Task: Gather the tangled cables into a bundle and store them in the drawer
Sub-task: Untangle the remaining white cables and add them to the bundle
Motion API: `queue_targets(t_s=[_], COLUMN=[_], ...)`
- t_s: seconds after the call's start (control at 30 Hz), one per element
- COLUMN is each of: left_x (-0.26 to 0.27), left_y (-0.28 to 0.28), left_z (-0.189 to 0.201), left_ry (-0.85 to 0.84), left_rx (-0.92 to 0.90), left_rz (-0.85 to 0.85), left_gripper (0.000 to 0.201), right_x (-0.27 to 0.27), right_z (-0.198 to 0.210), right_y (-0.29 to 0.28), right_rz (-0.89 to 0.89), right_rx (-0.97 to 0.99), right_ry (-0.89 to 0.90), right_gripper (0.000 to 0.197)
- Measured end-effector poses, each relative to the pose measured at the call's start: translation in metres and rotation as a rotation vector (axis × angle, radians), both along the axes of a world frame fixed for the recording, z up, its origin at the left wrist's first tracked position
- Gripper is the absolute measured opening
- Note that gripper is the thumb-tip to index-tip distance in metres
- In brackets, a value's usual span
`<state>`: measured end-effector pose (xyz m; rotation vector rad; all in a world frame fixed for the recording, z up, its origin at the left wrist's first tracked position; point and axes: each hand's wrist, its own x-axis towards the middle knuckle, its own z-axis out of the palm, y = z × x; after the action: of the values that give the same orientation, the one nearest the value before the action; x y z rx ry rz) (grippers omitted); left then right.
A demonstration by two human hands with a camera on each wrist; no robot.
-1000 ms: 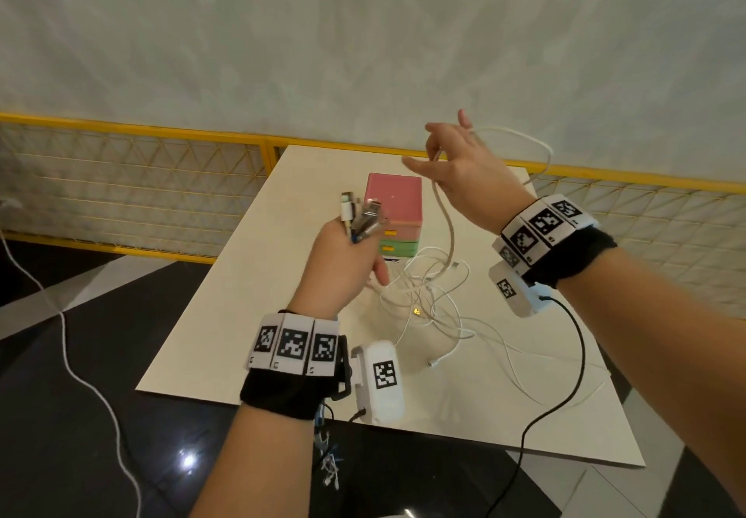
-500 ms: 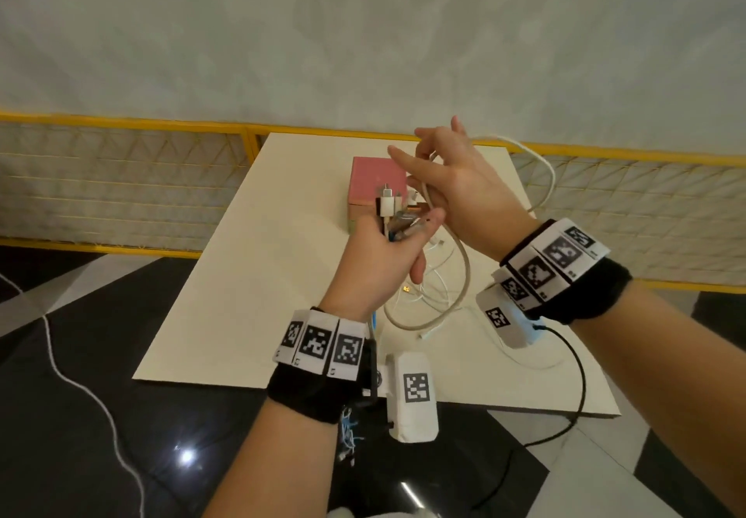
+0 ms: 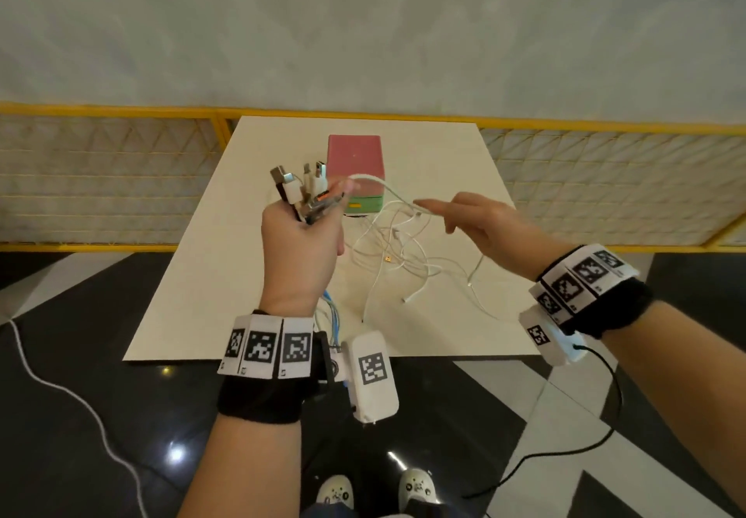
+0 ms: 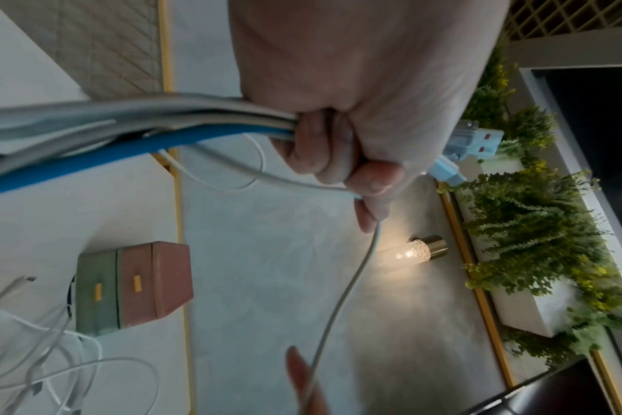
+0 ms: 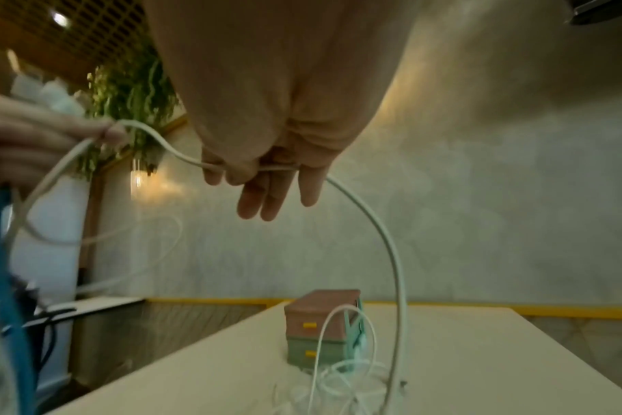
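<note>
My left hand (image 3: 300, 235) is raised above the table's left part and grips a bundle of cable ends (image 3: 300, 188), plugs sticking up; white and blue cords (image 4: 125, 140) trail from the fist. One white cable (image 3: 387, 188) runs from that hand to my right hand (image 3: 476, 222), which pinches it (image 5: 249, 168) between thumb and fingers, the other fingers straight. The rest of the white tangle (image 3: 399, 259) lies loose on the table under both hands. Behind it stands the small drawer box (image 3: 355, 162), pink above green, both drawers closed.
The cream table (image 3: 226, 275) ends close in front of me, over a glossy black floor. A yellow mesh railing (image 3: 101, 178) runs behind it. A white cord (image 3: 60, 388) lies on the floor at left. A black wire (image 3: 597, 416) hangs from my right wrist.
The hands, which had met in front of the box, have parted. The left went left with the plugs; the right dropped and went right, drawing a white cable out between them.
</note>
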<state>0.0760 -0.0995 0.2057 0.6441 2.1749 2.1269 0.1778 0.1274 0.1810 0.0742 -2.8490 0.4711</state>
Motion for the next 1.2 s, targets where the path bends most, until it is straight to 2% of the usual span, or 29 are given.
queue_targets(t_s=[0.1,0.17,0.23,0.3,0.43,0.57,0.6,0.67,0.77,0.83,0.9,1.0,1.1,1.2], left_x=[0.014,0.020,0.022,0.021,0.017,0.019,0.019,0.021,0.025,0.028,0.032,0.036,0.035,0.034], left_y=[-0.006,-0.010,-0.015,-0.021,-0.027,-0.023,-0.022,-0.018,-0.012,-0.006,0.001,0.007,0.006,0.005], left_z=[0.005,0.006,0.005,0.006,0.005,0.007,0.007,0.006,0.000,-0.002,-0.004,-0.005,-0.006,-0.010], left_ry=[0.056,0.067,0.067,0.062,0.028,-0.093,-0.119,-0.126,-0.038,0.021,0.026,-0.064,-0.117,-0.190], left_rx=[-0.017,-0.045,-0.094,-0.175,-0.281,-0.222,-0.204,-0.179,-0.229,-0.259,-0.254,-0.243,-0.239,-0.159], left_rz=[-0.038,-0.080,-0.133,-0.190,-0.214,-0.310,-0.328,-0.368,-0.395,-0.410,-0.462,-0.507,-0.482,-0.435], left_gripper=[0.016,0.022,0.029,0.029,0.041,0.049,0.054,0.063,0.069,0.068,0.065,0.068,0.068,0.058], right_x=[0.017,0.028,0.038,0.045,0.052,0.054,0.054,0.050,0.040,0.033,0.025,0.015,0.013,0.014], right_z=[-0.012,-0.016,-0.022,-0.030,-0.056,-0.075,-0.076,-0.070,-0.045,-0.026,-0.011,-0.003,-0.010,-0.018], right_y=[-0.016,-0.031,-0.043,-0.049,-0.052,-0.049,-0.047,-0.045,-0.055,-0.071,-0.091,-0.117,-0.131,-0.134], right_rz=[0.031,0.015,0.014,0.013,-0.010,-0.016,-0.031,-0.079,-0.040,0.010,0.094,0.218,0.194,0.174], right_rx=[-0.055,-0.126,-0.155,-0.155,-0.240,0.032,0.088,0.072,-0.116,-0.279,-0.482,-0.773,-0.919,-1.083], right_ry=[-0.215,-0.328,-0.379,-0.408,-0.532,-0.637,-0.632,-0.528,-0.282,-0.188,-0.159,-0.140,-0.120,-0.135], right_gripper=[0.070,0.074,0.075,0.077,0.064,0.042,0.040,0.039,0.037,0.038,0.035,0.026,0.019,0.016])
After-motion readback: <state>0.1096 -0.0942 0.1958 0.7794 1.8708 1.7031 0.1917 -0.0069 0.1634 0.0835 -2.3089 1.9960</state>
